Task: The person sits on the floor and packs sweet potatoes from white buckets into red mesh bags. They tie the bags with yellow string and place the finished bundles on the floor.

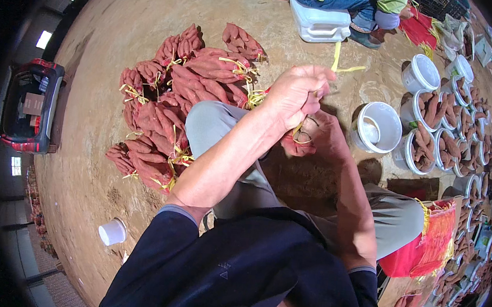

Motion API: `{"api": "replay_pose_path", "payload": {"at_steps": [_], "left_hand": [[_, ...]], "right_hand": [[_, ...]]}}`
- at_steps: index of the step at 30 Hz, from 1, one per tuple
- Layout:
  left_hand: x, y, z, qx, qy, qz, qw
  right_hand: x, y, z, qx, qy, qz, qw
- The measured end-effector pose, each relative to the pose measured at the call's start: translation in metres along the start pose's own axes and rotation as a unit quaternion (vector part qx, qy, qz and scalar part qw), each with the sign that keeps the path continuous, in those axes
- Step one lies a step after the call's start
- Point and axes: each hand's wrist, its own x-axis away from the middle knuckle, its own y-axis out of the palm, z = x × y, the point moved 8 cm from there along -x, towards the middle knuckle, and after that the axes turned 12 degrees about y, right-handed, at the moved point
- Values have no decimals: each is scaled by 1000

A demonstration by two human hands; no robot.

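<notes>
My left hand (304, 91) is raised in front of my knees, its fingers closed on a yellow drawstring (336, 59) whose loose ends stick out past the fingertips. Just below it, my right hand (326, 131) grips at the gathered neck of a red mesh bag (298, 146). The left hand partly hides the right fingers. Between my legs, most of this bag is in shadow or behind my arms. Beyond my left knee lies a pile of red mesh bags (199, 84) packed with sweet potatoes, their necks tied with yellow string.
A white bucket (376, 127) stands right of my hands. Several buckets of sweet potatoes (422, 151) crowd the right side. Flat red mesh bags (425, 247) lie beside my right knee. A small white tub (112, 232) is at left. Ahead, a person sits on a white jerrycan (319, 21).
</notes>
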Motion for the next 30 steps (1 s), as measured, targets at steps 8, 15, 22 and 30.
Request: {"api": "replay_pose_path", "payload": {"at_steps": [8, 15, 22, 30], "left_hand": [[9, -1, -13, -44, -21, -9, 999], [32, 26, -26, -41, -44, -13, 998], [16, 17, -38, -323, 101, -87, 937], [79, -100, -98, -468, 112, 139, 866]], "right_hand": [[22, 19, 26, -87, 79, -67, 991], [49, 17, 27, 8, 39, 178, 983], [51, -17, 81, -136, 95, 221, 961], [68, -14, 39, -161, 115, 189, 962]]}}
